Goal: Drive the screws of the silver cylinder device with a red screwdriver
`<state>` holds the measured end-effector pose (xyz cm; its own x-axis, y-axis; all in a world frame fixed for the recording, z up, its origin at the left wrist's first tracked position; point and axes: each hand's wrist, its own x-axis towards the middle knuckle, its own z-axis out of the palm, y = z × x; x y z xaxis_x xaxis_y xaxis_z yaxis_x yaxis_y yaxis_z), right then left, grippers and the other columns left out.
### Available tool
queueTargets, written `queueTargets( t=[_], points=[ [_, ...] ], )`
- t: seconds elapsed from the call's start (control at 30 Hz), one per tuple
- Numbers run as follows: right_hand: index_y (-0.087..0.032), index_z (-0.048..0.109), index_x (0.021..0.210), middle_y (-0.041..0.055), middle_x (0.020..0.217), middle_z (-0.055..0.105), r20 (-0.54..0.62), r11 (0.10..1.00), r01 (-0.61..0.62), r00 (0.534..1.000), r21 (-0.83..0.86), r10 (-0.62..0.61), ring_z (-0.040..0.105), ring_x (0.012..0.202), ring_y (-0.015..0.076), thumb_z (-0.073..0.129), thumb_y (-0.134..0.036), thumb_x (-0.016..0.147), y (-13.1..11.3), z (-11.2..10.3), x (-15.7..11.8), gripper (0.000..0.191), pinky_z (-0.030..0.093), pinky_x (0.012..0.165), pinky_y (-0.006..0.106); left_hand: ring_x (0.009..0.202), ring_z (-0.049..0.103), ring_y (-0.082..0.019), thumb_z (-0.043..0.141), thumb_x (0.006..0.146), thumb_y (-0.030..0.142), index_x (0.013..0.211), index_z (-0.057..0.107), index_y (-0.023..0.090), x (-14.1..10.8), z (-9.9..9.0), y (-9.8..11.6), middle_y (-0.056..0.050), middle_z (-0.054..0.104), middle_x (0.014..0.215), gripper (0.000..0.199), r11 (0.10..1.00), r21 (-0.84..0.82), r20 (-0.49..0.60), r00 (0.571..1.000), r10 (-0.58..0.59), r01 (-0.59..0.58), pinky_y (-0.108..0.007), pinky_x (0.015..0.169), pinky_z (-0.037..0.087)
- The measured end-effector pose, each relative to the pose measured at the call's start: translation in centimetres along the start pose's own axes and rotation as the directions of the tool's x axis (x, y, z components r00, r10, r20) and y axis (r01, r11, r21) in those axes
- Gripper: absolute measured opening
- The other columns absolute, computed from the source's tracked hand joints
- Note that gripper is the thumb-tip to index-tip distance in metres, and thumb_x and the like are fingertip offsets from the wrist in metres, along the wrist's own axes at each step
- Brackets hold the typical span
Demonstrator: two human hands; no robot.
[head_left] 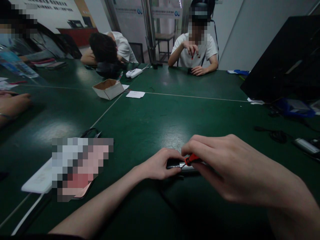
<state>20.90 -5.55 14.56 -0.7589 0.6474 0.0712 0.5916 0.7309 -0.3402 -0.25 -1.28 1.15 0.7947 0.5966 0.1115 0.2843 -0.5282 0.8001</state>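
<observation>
On the green table, a black and silver device (pixel 187 167) lies lengthwise from left to right. My left hand (pixel 162 164) grips its left end, thumb on the near side and fingers on the far side. A red and black screwdriver (pixel 192 159) is held in my right hand (pixel 212 163), between thumb and fingers. It slants down to the left, its thin tip at the silver part beside my left fingertips. The device's right end is partly hidden by my right hand.
A pixelated phone-like item (pixel 82 186) and white power strip (pixel 37 181) lie left. Beyond are an open box (pixel 110 93) and white paper (pixel 135 94). Cables and a black monitor (pixel 282 60) stand right. Two people sit across; another person's hand (pixel 15 105) rests far left.
</observation>
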Motion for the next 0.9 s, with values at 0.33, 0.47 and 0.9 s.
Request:
queueTargets(
  t=[0.33,0.47,0.9],
  points=[
    [-0.022,0.05,0.096,-0.0035,0.085,0.054,-0.121,0.982,-0.024,0.993,-0.186,0.001,0.047,0.065,0.0113,0.057,-0.022,0.089,0.0,0.39,0.26,0.009,0.027,0.053,0.026,0.091,0.064,-0.022,0.063,0.083,0.02,0.104,0.068,0.015,0.14,0.12,-0.39,-0.006,0.07,0.101,0.023,1.0,-0.003,0.022,1.0,0.023,-0.023,-0.031,0.082,0.048],
    [-0.021,0.05,0.101,-0.0023,0.1,0.055,-0.026,0.999,-0.01,1.0,-0.043,0.009,0.047,0.07,0.0106,0.057,-0.016,0.083,-0.01,0.16,0.26,0.019,0.032,0.055,0.024,0.093,0.064,-0.022,0.064,0.082,0.018,0.108,0.067,0.015,0.13,0.07,-0.22,-0.006,0.071,0.103,0.027,0.999,-0.003,-0.006,0.999,0.052,-0.052,-0.03,0.082,0.048],
    [-0.02,0.054,0.098,-0.0018,0.087,0.055,-0.137,0.976,-0.018,0.991,-0.215,-0.012,0.048,0.068,0.0118,0.058,-0.027,0.09,0.27,0.38,0.4,0.012,0.028,0.053,0.026,0.089,0.064,-0.021,0.062,0.082,0.019,0.105,0.068,0.015,0.14,0.05,-0.27,-0.005,0.07,0.098,0.024,1.0,-0.012,0.032,0.999,0.018,-0.018,-0.028,0.078,0.047]
  ],
)
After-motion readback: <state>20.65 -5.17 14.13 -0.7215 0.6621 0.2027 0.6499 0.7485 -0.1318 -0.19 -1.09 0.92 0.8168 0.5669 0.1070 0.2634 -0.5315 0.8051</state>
